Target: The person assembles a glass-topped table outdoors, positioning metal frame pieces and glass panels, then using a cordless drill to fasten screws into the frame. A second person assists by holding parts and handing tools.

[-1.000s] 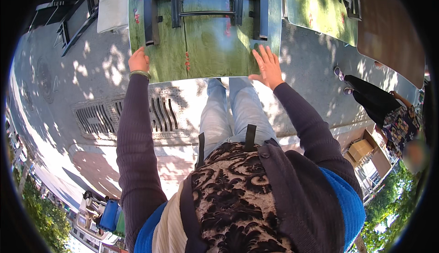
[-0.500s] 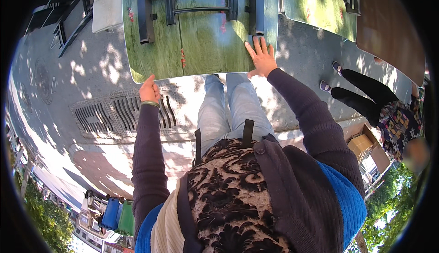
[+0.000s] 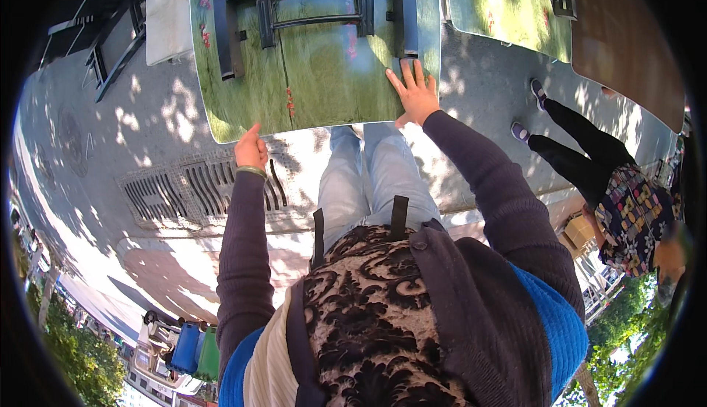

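Note:
A green, glossy tabletop (image 3: pixel 324 101) with red flower prints lies in front of me, a dark metal frame (image 3: pixel 317 20) with bars on its upper face. My right hand (image 3: pixel 418 98) rests on the near right part of the tabletop, fingers spread and palm down, just beside the end of a frame leg. My left hand (image 3: pixel 251 149), with a green bangle at the wrist, is at the near left edge. Its fingers are curled and one digit reaches up onto the rim. Whether any finger passes under the edge is hard to see.
A similar green tabletop (image 3: pixel 508 24) with a dark frame stands at the far right, next to a brown tabletop (image 3: pixel 626 46). A person in a patterned top (image 3: pixel 633 204) is at the right. A drain grate (image 3: pixel 199 190) lies at the left; dark metal furniture (image 3: pixel 110 46) stands at the far left.
The tabletop has shifted slightly left and its near left corner has come closer to me. Both hands keep their contact, the left now further right along the edge. The person at the right has shifted.

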Tool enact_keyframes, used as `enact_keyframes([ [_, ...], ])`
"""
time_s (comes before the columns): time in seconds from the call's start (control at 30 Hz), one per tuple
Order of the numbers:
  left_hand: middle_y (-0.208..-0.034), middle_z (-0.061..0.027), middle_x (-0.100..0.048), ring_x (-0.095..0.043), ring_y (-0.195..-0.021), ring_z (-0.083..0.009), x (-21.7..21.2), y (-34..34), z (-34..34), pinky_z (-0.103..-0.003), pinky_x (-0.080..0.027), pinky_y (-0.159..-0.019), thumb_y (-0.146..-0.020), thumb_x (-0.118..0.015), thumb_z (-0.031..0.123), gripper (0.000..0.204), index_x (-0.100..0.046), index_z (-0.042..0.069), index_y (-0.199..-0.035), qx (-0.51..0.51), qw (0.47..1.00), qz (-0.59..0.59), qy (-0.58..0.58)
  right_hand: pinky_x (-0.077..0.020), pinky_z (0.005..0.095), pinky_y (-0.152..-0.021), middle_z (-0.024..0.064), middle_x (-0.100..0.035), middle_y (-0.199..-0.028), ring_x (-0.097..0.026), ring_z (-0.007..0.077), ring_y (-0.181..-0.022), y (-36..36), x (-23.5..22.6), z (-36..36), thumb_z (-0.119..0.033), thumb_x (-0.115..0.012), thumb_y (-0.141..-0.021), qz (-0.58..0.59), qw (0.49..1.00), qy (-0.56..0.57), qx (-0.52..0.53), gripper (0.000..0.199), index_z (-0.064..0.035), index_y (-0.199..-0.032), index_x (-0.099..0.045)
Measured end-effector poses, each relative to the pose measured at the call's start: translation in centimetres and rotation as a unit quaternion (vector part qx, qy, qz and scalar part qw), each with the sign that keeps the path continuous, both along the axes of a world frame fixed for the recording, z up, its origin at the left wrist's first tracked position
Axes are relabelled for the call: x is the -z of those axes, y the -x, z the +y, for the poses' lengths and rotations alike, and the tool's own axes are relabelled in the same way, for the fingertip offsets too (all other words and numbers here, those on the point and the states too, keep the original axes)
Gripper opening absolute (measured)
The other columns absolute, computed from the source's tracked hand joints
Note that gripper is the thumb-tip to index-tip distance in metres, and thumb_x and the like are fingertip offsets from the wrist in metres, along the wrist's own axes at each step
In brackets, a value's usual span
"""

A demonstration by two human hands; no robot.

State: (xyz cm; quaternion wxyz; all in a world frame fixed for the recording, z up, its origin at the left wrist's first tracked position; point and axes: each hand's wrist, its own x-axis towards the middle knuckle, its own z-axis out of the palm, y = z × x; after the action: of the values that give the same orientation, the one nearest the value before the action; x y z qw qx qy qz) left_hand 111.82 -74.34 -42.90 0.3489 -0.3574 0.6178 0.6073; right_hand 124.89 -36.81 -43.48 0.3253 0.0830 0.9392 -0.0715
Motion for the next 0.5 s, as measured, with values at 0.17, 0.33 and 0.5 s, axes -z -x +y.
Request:
enact_keyframes([
  [0.17, -0.056, 0.0024, -0.036, -0.027, -0.044, -0.0074, 0.1, -0.4, 0.6, -0.024, -0.021, -0.037, -0.093, -0.04, 0.013, 0.047, -0.037, -0.001, -0.138, 0.044, 0.999, -0.011, 0.001, -0.0225, 0.0604, -0.104, 0.0137, -0.006, -0.153, -0.004, 0.04, -0.14, -0.2, 0.0, 0.3, -0.042, -0.089, -0.045, -0.001, 1.0, 0.008, -0.003, 0.135, -0.0295, -0.148, -0.004],
  [0.33, -0.054, 0.002, -0.037, -0.027, -0.041, -0.0071, 0.5, -1.4, 0.3, -0.023, -0.02, -0.037, -0.088, -0.041, 0.009, 0.047, -0.043, -0.002, -0.134, 0.028, 1.0, -0.012, -0.006, -0.0229, 0.0633, -0.102, 0.0142, -0.007, -0.153, -0.004, 0.0407, -0.14, -0.4, 0.2, -0.2, -0.041, -0.089, -0.044, -0.015, 1.0, 0.002, -0.008, 0.134, -0.0283, -0.148, -0.006],
  [0.5, -0.051, 0.0008, -0.039, -0.029, -0.038, -0.0092, 1.7, -3.1, -0.9, -0.027, -0.022, -0.034, -0.09, -0.045, 0.017, 0.037, -0.057, 0.002, -0.122, 0.039, 0.999, -0.025, 0.017, -0.0223, 0.0667, -0.101, 0.0168, -0.008, -0.153, -0.003, 0.0435, -0.139, -0.9, 0.1, -0.2, -0.045, -0.088, -0.042, 0.0, 1.0, -0.005, 0.0, 0.131, -0.0253, -0.148, -0.012],
])
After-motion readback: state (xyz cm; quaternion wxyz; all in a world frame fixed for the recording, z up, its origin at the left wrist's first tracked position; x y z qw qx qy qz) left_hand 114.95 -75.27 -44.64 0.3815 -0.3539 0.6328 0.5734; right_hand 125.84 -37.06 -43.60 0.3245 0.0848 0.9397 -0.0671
